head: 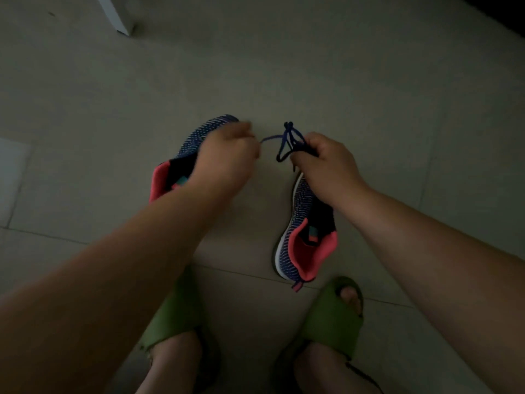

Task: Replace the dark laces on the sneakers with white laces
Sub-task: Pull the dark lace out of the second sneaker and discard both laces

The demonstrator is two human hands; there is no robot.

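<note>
We are pinching one end of a dark blue cord shoelace in our left hand while our right hand is gripping its bunched loops above two blue knit sneakers on the tiled floor.

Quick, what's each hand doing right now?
Left hand: pinches one end of the dark lace.
Right hand: grips the bunched rest of that lace.

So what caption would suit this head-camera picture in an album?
Left hand and right hand stretch a bundled dark blue shoelace above two blue-knit, pink-lined sneakers.
</note>
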